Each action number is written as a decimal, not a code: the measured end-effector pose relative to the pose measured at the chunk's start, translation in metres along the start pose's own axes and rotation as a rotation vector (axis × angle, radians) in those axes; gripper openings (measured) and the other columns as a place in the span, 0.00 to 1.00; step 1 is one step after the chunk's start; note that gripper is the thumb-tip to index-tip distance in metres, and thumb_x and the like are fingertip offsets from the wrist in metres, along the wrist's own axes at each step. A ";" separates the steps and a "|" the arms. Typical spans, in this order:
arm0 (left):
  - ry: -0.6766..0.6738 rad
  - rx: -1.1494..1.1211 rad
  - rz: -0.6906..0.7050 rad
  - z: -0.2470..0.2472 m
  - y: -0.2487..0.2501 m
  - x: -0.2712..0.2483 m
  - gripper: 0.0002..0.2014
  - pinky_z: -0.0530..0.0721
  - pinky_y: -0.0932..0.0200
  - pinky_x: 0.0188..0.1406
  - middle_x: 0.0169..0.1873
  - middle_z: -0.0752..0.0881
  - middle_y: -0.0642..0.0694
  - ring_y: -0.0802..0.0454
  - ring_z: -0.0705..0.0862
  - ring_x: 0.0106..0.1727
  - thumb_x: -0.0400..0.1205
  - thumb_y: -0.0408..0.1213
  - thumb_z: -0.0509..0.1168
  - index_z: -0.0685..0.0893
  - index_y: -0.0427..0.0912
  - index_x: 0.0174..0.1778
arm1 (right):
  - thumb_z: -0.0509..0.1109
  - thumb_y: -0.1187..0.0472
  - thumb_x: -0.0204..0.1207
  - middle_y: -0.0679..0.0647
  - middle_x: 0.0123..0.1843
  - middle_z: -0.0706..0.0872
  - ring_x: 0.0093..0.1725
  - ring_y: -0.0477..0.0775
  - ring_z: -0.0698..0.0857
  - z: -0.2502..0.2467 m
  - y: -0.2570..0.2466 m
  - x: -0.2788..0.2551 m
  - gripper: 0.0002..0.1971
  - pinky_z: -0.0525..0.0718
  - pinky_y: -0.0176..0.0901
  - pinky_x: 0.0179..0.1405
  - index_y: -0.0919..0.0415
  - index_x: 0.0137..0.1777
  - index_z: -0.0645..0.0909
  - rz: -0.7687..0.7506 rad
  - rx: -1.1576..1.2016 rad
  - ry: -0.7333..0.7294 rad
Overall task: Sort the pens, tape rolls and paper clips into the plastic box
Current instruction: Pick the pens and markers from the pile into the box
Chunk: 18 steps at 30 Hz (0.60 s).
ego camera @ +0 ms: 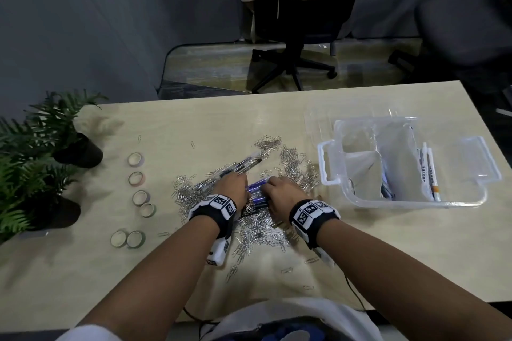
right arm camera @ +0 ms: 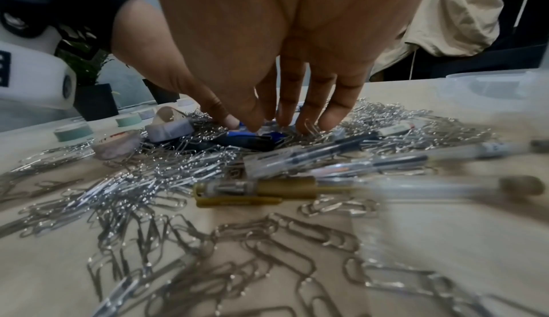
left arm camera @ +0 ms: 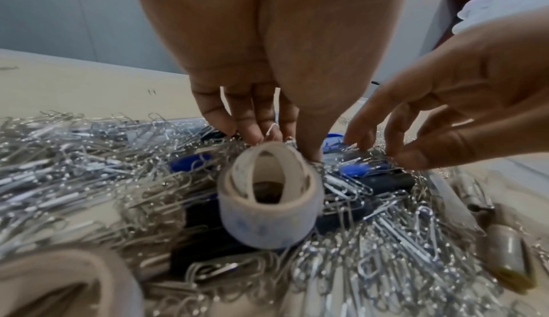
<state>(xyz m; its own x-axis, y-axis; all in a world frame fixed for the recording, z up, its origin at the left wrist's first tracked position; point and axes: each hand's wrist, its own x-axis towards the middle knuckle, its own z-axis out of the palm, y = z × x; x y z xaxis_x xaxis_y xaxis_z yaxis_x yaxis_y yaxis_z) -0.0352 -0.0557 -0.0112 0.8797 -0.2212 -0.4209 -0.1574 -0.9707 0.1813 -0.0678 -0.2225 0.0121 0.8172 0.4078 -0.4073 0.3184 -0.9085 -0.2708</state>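
A heap of silver paper clips (ego camera: 293, 163) covers the middle of the desk, with blue pens (ego camera: 256, 188) and clear pens (ego camera: 245, 165) mixed in. My left hand (ego camera: 235, 185) and right hand (ego camera: 273, 188) both reach down into the heap, on either side of the blue pens. In the left wrist view the left fingertips (left arm camera: 255, 134) touch the clips just behind a white tape roll (left arm camera: 267, 216). The right hand's fingertips (right arm camera: 282, 122) rest on the blue pens (right arm camera: 246, 136), fingers spread, nothing lifted. The clear plastic box (ego camera: 327, 163) at the right holds white markers (ego camera: 429, 171).
Several tape rolls (ego camera: 135, 159) lie in a line left of the heap. Two potted ferns (ego camera: 77, 149) stand at the left edge. A gold-capped pen (right arm camera: 255, 190) lies near my right wrist. The box sits on a clear lid (ego camera: 313, 116). Office chairs (ego camera: 299, 36) stand beyond the desk.
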 end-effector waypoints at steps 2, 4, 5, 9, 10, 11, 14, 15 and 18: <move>0.023 -0.011 -0.004 0.001 -0.003 -0.001 0.12 0.82 0.45 0.58 0.58 0.81 0.43 0.42 0.81 0.59 0.82 0.45 0.69 0.80 0.43 0.56 | 0.76 0.61 0.70 0.54 0.61 0.79 0.60 0.58 0.79 0.002 -0.002 0.004 0.23 0.84 0.56 0.61 0.57 0.66 0.77 0.016 -0.009 -0.015; 0.052 -0.031 0.012 0.001 -0.005 -0.002 0.11 0.81 0.47 0.57 0.57 0.81 0.44 0.42 0.81 0.58 0.83 0.47 0.66 0.79 0.45 0.55 | 0.78 0.60 0.68 0.54 0.60 0.78 0.60 0.59 0.78 0.003 -0.004 0.006 0.25 0.84 0.57 0.61 0.58 0.65 0.77 0.033 -0.027 -0.032; 0.068 -0.036 0.024 0.001 -0.005 -0.002 0.10 0.80 0.48 0.56 0.57 0.82 0.44 0.43 0.81 0.58 0.84 0.47 0.64 0.79 0.45 0.55 | 0.79 0.59 0.67 0.55 0.60 0.78 0.59 0.59 0.78 0.003 -0.004 0.008 0.25 0.84 0.58 0.62 0.58 0.64 0.78 0.038 -0.038 -0.034; 0.095 0.026 0.036 0.002 -0.002 -0.004 0.08 0.79 0.47 0.57 0.57 0.83 0.47 0.45 0.80 0.60 0.86 0.43 0.59 0.81 0.48 0.57 | 0.81 0.60 0.67 0.56 0.58 0.79 0.59 0.60 0.79 0.001 -0.003 0.012 0.22 0.84 0.58 0.62 0.58 0.61 0.81 0.062 -0.049 -0.027; 0.091 0.055 0.031 0.002 -0.001 -0.005 0.09 0.79 0.46 0.58 0.57 0.83 0.46 0.44 0.80 0.61 0.86 0.42 0.59 0.81 0.48 0.57 | 0.82 0.60 0.67 0.56 0.58 0.79 0.59 0.59 0.79 0.000 -0.002 0.012 0.22 0.84 0.58 0.62 0.59 0.60 0.82 0.075 -0.043 -0.039; 0.086 0.082 0.023 0.001 0.001 -0.005 0.09 0.78 0.46 0.59 0.57 0.83 0.46 0.44 0.80 0.61 0.85 0.41 0.60 0.81 0.47 0.58 | 0.82 0.60 0.67 0.57 0.58 0.80 0.59 0.59 0.79 0.000 -0.002 0.013 0.22 0.85 0.58 0.62 0.59 0.60 0.82 0.088 -0.039 -0.051; 0.059 0.130 0.021 0.001 0.005 -0.006 0.13 0.77 0.44 0.63 0.60 0.82 0.44 0.43 0.79 0.63 0.82 0.40 0.65 0.80 0.43 0.62 | 0.83 0.59 0.67 0.57 0.60 0.81 0.61 0.59 0.79 0.001 -0.003 0.014 0.23 0.84 0.58 0.64 0.59 0.62 0.82 0.106 -0.041 -0.051; 0.054 0.127 0.014 0.000 0.006 -0.006 0.14 0.76 0.44 0.64 0.59 0.81 0.44 0.43 0.79 0.64 0.82 0.41 0.66 0.80 0.43 0.62 | 0.82 0.58 0.68 0.57 0.60 0.81 0.62 0.59 0.78 0.002 -0.003 0.014 0.24 0.83 0.58 0.65 0.59 0.63 0.81 0.103 -0.047 -0.047; 0.063 0.055 -0.001 0.001 0.003 -0.003 0.08 0.79 0.46 0.60 0.55 0.83 0.46 0.44 0.80 0.59 0.81 0.42 0.66 0.82 0.45 0.54 | 0.80 0.56 0.72 0.56 0.61 0.82 0.64 0.60 0.78 0.002 -0.002 0.014 0.25 0.80 0.58 0.68 0.58 0.67 0.79 0.081 -0.101 -0.024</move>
<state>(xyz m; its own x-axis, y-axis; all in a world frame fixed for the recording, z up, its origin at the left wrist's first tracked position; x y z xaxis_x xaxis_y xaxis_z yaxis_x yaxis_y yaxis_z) -0.0391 -0.0580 -0.0103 0.9059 -0.2161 -0.3642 -0.1796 -0.9749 0.1318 -0.0581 -0.2145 0.0055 0.8309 0.3336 -0.4454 0.2997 -0.9427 -0.1470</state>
